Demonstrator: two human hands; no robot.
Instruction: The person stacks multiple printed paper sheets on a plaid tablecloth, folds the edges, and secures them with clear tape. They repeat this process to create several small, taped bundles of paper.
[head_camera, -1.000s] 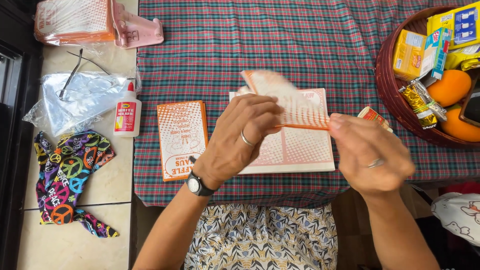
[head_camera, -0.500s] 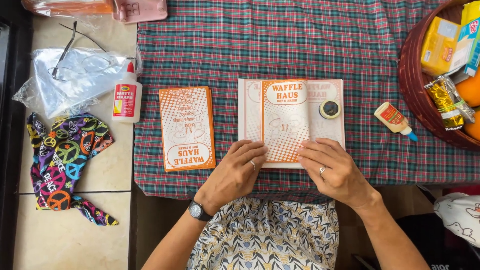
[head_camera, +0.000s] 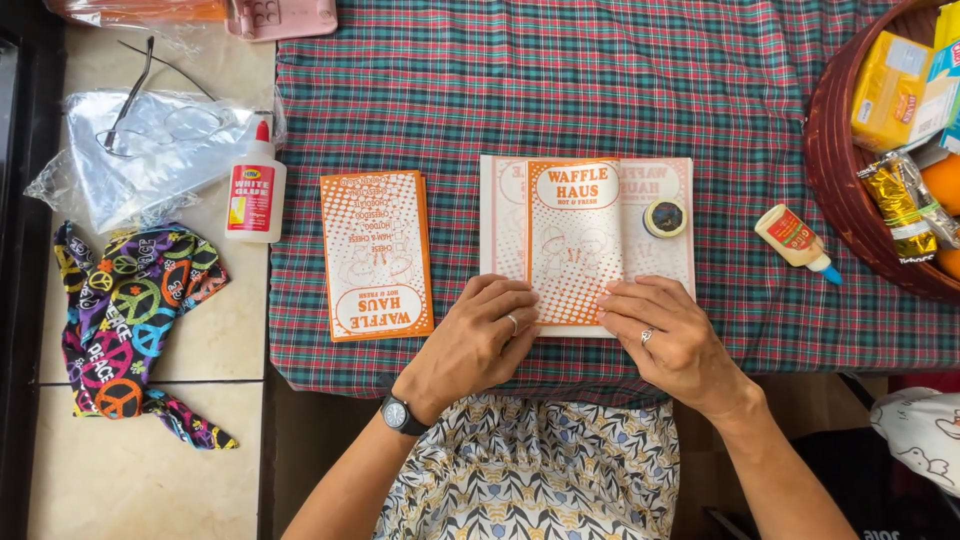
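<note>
An orange-and-white printed paper sheet (head_camera: 585, 235) lies partly folded on the plaid tablecloth (head_camera: 560, 90), with a narrower orange panel on top. My left hand (head_camera: 480, 345), with a ring and a wristwatch, presses flat on the sheet's lower left edge. My right hand (head_camera: 670, 340), also ringed, presses on its lower right edge. A finished folded orange packet (head_camera: 377, 255) lies to the left. A small round dark tin (head_camera: 665, 217) rests on the sheet's upper right corner.
A small glue bottle (head_camera: 797, 240) lies right of the sheet. A brown basket (head_camera: 850, 170) of snacks and oranges fills the right edge. A white glue bottle (head_camera: 254, 187), clear plastic bag (head_camera: 150, 150) and colourful cloth (head_camera: 130, 320) sit on the tiled counter at left.
A second ago both hands held the paper up, folding it. It now lies flat on the cloth with both hands pressing its lower edge; the tin sits on its corner.
</note>
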